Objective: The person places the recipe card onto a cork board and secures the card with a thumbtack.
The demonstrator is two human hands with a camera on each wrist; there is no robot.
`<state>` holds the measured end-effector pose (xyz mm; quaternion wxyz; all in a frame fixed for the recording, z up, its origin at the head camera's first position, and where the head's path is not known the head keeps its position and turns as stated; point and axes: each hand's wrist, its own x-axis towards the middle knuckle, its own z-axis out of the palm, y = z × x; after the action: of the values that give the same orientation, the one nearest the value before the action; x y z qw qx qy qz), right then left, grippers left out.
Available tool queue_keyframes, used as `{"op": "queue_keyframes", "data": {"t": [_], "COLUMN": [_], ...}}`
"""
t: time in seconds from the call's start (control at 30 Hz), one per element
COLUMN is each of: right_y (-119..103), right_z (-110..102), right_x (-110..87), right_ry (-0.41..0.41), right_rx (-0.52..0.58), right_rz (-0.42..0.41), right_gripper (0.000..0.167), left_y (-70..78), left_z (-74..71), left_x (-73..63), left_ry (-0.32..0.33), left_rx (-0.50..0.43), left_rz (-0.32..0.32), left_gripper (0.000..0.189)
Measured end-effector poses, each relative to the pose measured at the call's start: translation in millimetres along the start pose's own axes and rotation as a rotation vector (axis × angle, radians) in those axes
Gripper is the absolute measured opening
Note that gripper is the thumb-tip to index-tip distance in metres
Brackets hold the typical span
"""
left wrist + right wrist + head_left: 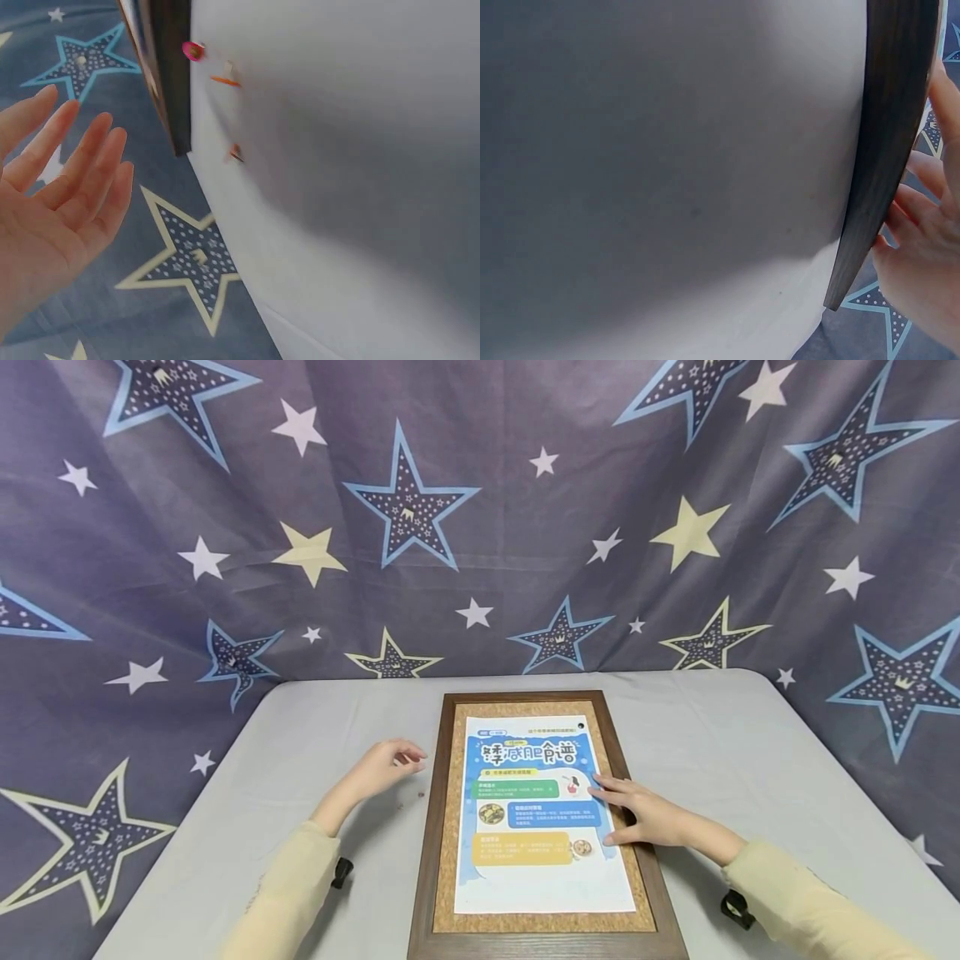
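Observation:
A cork board in a dark wooden frame lies on the table, and a printed poster covers most of the cork. At the poster's top right corner sits a dark round pushpin. My right hand rests across the frame's right side, its spread fingertips on the poster's right edge. Just left of the frame, my left hand hovers with loosely bent fingers and holds nothing. In the left wrist view, that hand's palm is empty.
Beside the frame's left side lie small pushpins: a pink one, an orange one and a brownish one. A pale grey cloth covers the table. A star-patterned curtain hangs behind it.

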<state>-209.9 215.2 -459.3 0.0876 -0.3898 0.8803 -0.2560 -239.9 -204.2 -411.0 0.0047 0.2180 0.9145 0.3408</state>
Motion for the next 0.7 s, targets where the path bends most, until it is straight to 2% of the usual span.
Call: {"op": "queue_keyframes", "data": {"t": [0.3,0.47,0.7], "right_y": [-1,0,1], "right_z": [0,0,1], "right_x": [-0.3,-0.5,-0.5], "right_ry": [-0.005,-0.004,-0.006], "right_rx": [-0.004,-0.008,-0.008], "right_rz": [0.009,0.009,0.009], "right_gripper": [0.072,0.072,0.072], "left_y": [-16.9,-28.9,-42.8], "left_z": [-4.6,-5.1,-4.5], "left_x": [-12.1,-13.4,-14.0], "left_ry": [-0.013,-0.016,-0.038], "left_rx": [0.008,-0.006,0.001], "left_rz": [-0.037,-0.091,-0.108], "left_gripper": [0.016,0.017,0.016]}}
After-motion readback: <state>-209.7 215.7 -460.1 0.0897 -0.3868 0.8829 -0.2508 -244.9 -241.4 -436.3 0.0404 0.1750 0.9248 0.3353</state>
